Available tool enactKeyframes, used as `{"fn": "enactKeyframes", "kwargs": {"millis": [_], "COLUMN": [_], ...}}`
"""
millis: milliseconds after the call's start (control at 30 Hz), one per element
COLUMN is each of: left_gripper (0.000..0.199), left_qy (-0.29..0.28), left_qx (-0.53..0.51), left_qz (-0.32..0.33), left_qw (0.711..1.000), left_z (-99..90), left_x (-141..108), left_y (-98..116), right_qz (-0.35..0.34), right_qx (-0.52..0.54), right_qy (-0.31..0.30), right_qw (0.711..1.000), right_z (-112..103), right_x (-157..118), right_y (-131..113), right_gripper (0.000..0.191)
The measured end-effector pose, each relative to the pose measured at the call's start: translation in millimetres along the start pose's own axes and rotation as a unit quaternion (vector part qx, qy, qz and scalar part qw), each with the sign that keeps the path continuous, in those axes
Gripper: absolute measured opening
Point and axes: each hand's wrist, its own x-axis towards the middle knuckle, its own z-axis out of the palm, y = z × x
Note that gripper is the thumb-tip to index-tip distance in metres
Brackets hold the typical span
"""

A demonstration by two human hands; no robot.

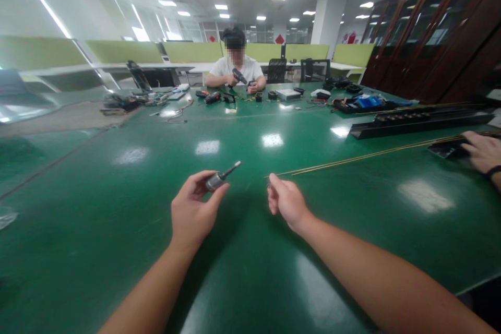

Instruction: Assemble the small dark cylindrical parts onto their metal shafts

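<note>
In my left hand (pixel 193 209) is a small grey metal cylinder with a thin dark shaft and a pale tip (pixel 221 178), which looks like a small motor. The fingers and thumb are closed round its body, and the shaft points up to the right. My right hand (pixel 287 201) is closed in a pinch just to the right of it. Thin brass-coloured rods (pixel 352 158) run from beside that thumb toward the far right. What the right fingertips hold is hidden.
Across the green table (pixel 156 240) a person (pixel 237 70) holds a power drill (pixel 239 76). Another person's hand (pixel 483 150) rests by a black channel at right. A long black rail (pixel 422 121) lies behind it. Tools and parts line the far edge, including an orange-black screwdriver (pixel 212 97).
</note>
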Motion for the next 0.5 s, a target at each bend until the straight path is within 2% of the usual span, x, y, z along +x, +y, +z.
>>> {"fn": "enactKeyframes", "kwargs": {"millis": [100,233,400,500], "left_gripper": [0.047,0.055,0.052,0.052], "left_qy": [0.043,0.060,0.029,-0.018], "left_qx": [-0.082,-0.103,-0.082,-0.075], "left_qz": [-0.050,-0.097,-0.163,-0.176], "left_qw": [0.994,0.988,0.983,0.981], "left_z": [1.6,-0.5,-6.6,-21.1], "left_x": [4.8,8.2,8.8,7.2], "left_y": [-2.6,-5.9,2.0,16.6], "right_qz": [0.000,-0.004,-0.007,-0.009], "right_qx": [0.004,-0.001,0.000,0.001], "right_qy": [-0.008,-0.020,-0.033,-0.041], "right_qw": [1.000,1.000,0.999,0.999], "right_z": [0.4,0.5,0.9,0.9], "right_x": [0.3,1.2,2.9,4.0], "right_y": [1.6,3.7,4.0,4.4], "right_gripper": [0.051,0.051,0.052,0.051]}}
